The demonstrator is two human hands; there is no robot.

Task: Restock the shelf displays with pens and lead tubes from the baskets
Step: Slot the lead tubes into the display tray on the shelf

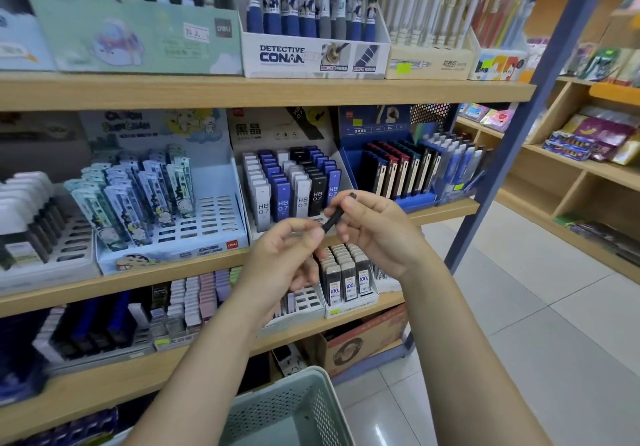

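Single head-worn wide-angle view, looking forward and down, close to light wooden shelves (263, 91) of boxed stationery, slightly left-facing, pale green perforated plastic basket (287, 407) at bottom edge, grey tiled floor (519, 307) and further shelving right

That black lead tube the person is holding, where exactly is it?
Mid-frame in the head view, the black lead tube is pinched between the left hand and right hand, right before the HB 0.7 display.

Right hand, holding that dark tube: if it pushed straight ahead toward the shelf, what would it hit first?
Probably the HB 0.7 lead tube display directly behind the right hand and its dark tube; depth is uncertain.
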